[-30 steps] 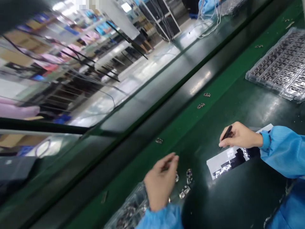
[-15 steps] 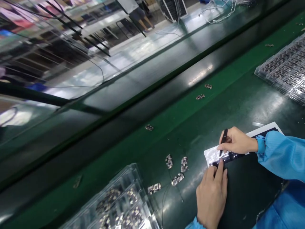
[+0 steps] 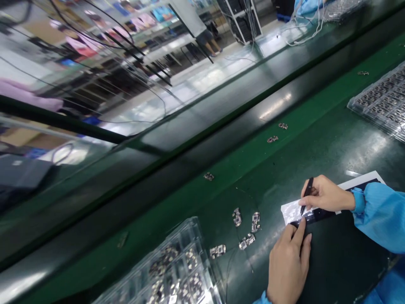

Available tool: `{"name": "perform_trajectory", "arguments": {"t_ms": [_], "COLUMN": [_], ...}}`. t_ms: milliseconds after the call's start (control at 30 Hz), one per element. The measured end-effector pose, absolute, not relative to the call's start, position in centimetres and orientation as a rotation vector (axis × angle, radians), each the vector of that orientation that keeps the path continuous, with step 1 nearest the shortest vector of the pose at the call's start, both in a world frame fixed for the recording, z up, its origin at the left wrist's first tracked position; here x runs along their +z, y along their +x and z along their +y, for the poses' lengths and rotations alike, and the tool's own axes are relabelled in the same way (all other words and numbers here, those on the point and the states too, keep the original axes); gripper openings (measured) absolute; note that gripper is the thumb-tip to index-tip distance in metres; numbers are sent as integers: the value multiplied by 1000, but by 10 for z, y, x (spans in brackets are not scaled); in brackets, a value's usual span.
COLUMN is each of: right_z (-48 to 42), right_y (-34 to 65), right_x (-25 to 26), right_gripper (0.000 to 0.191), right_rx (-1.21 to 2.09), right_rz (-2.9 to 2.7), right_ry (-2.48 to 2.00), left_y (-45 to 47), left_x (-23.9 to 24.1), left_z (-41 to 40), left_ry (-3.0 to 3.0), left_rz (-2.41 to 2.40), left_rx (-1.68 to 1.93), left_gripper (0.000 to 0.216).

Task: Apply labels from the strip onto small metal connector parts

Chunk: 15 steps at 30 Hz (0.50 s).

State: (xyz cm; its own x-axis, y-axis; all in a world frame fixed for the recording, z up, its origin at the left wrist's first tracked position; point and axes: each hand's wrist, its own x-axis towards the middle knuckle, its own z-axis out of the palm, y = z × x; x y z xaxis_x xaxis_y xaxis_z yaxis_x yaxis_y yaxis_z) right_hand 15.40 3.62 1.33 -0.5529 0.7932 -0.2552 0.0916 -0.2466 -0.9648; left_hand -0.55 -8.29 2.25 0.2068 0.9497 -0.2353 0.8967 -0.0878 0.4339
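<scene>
My right hand (image 3: 329, 195) is closed round black tweezers (image 3: 308, 191), gripped like a pen. Their tip points down at a white-edged sheet (image 3: 289, 209) with dark, shiny strips on it. My left hand (image 3: 287, 264) lies below, fingers stretched out, its index fingertip at the sheet's near edge close to the tweezers' tip. Whether a small piece sits between the tips is too small to tell. To the left of the hands, several small circuit boards (image 3: 247, 241) with thin wires lie loose on the green bench top (image 3: 253, 185).
A clear compartment tray (image 3: 202, 236) holding many small boards stands at the lower left. Another filled tray (image 3: 384, 99) is at the right. More boards (image 3: 209, 176) lie along the brighter green strip. Beyond the bench's raised dark ledge, people sit at far workstations.
The camera view has shifted, so the bench and hands appear slightly further right and lower. Both hands keep nearly the same pose over the sheet, the tweezers still in my right hand.
</scene>
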Motion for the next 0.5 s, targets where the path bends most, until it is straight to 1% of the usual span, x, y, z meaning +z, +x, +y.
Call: {"name": "perform_trajectory", "arguments": {"t_ms": [100, 167, 233, 367, 500], "right_z": [47, 63, 85, 135, 163], "right_y": [158, 153, 140, 103, 84], "right_x": [38, 50, 51, 20, -11], "right_gripper": [23, 27, 30, 21, 18], "right_rx": [1815, 1757, 1715, 1640, 1636], "right_rz": [-1417, -1381, -1370, -1311, -1322], "right_ry": [-1025, -984, -966, -1121, -1169], "left_y": [-21, -31, -37, -32, -25], "left_x": [38, 41, 37, 20, 10], "left_z": [-63, -42, -17, 25, 42], "left_ry": [1887, 1905, 1972, 2040, 2021], "left_rz": [1634, 1735, 1905, 2117, 2210], "left_rx": [150, 165, 101, -75, -101], "left_gripper": [35, 35, 36, 42, 46]}}
